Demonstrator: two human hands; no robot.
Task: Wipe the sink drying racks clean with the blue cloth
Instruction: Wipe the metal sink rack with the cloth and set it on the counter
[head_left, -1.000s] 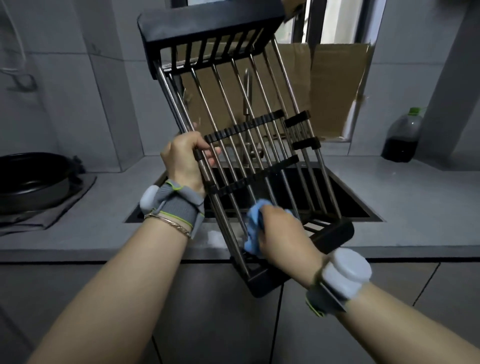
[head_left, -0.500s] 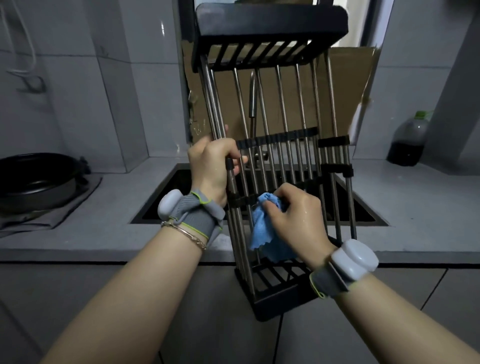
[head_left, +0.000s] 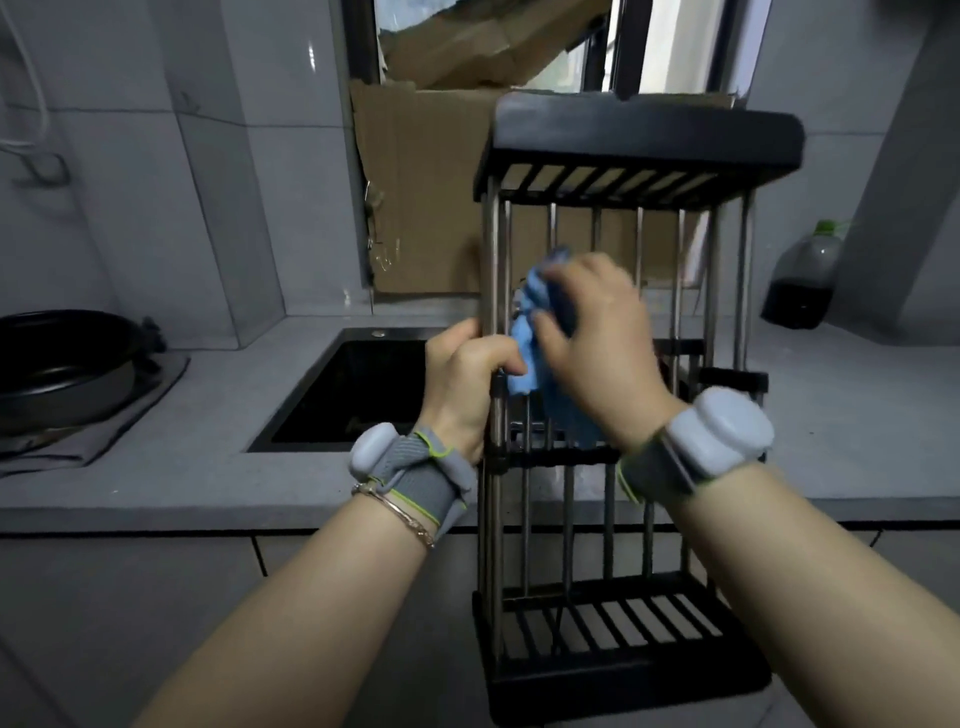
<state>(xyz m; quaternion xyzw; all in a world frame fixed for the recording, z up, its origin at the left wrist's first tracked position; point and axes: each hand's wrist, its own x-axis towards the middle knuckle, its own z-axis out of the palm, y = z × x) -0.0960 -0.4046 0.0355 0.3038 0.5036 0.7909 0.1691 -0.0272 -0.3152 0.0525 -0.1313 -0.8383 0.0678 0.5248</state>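
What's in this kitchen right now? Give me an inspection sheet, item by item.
Surface: grey countertop with a black sink set in.
Job's things: drying rack held upright; blue cloth against its bars.
Clutter: dark pan on a grey mat, left; bottle of dark liquid, right.
Hands: left hand grips a rack side bar; right hand holds the cloth.
Cables: white cord on the tiled wall, left.
Surroundings: cardboard at the window.
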